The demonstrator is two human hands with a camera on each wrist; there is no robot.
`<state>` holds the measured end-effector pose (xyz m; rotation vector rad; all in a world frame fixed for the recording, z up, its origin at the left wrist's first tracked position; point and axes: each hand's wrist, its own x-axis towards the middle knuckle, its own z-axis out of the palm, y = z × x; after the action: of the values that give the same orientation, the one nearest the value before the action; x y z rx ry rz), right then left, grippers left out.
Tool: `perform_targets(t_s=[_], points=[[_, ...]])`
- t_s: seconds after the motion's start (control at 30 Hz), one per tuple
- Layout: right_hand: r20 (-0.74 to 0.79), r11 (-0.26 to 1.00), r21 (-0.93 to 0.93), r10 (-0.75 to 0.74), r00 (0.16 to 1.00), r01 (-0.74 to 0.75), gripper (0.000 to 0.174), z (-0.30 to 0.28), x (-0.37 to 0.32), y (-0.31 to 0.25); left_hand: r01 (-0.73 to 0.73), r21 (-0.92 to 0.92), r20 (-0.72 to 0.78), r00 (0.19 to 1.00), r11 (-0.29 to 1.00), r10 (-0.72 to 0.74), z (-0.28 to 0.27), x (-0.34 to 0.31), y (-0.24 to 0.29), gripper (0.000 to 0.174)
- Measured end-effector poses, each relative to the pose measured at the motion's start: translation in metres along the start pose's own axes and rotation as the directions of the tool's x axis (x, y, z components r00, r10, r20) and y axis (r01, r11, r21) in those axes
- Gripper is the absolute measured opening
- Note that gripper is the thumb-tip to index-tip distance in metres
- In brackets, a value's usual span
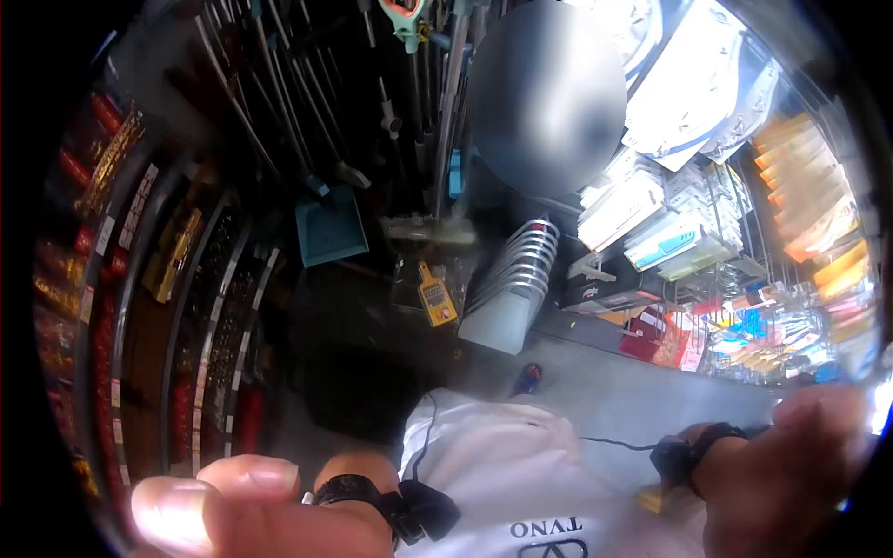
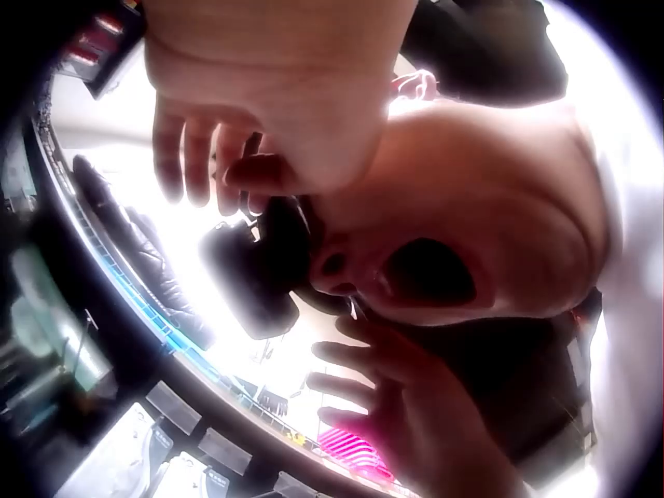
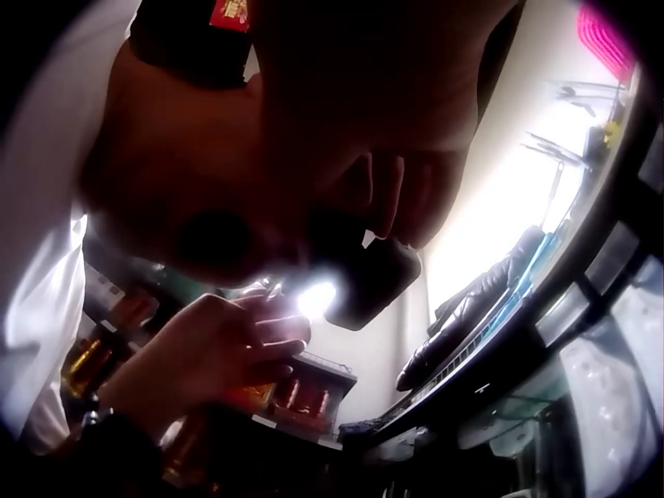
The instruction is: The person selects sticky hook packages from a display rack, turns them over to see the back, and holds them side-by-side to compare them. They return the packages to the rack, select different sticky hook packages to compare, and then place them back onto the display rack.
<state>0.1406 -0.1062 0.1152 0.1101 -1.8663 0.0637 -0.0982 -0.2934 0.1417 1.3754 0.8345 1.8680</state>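
Note:
In the head view my left hand [image 1: 223, 507] is raised at the lower left, its thumb and a fingertip close to the camera. My right hand [image 1: 791, 465] is blurred at the lower right. Both wrists carry black straps. In the left wrist view a dark boxy device [image 2: 249, 275] sits at the person's head, between the left hand [image 2: 259, 125] above and the right hand [image 2: 405, 405] below, whose fingers are spread. From the right wrist, the right hand [image 3: 384, 176] overlaps the device [image 3: 368, 280], while the left hand [image 3: 208, 348] has extended fingers. Nothing shows in either hand.
Curved shelves [image 1: 209, 335] of packaged goods line the left. Ahead stand long poles, a blue dustpan [image 1: 332, 228], a yellow grater-shaped item [image 1: 435, 296] and a stack of pale scoops [image 1: 507, 312]. A grey disc [image 1: 549, 102] and hanging packets [image 1: 684, 93] are at the upper right.

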Motion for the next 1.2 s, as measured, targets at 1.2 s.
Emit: perform_targets(t_s=[1.2], points=[[0.305, -0.234, 0.26, 0.94, -0.15, -0.937, 0.048, 0.224, -0.237, 0.307, 0.275, 0.593, -0.344, 0.936, 0.757, -0.07, -0.113, 0.132, -0.514, 0.043]])
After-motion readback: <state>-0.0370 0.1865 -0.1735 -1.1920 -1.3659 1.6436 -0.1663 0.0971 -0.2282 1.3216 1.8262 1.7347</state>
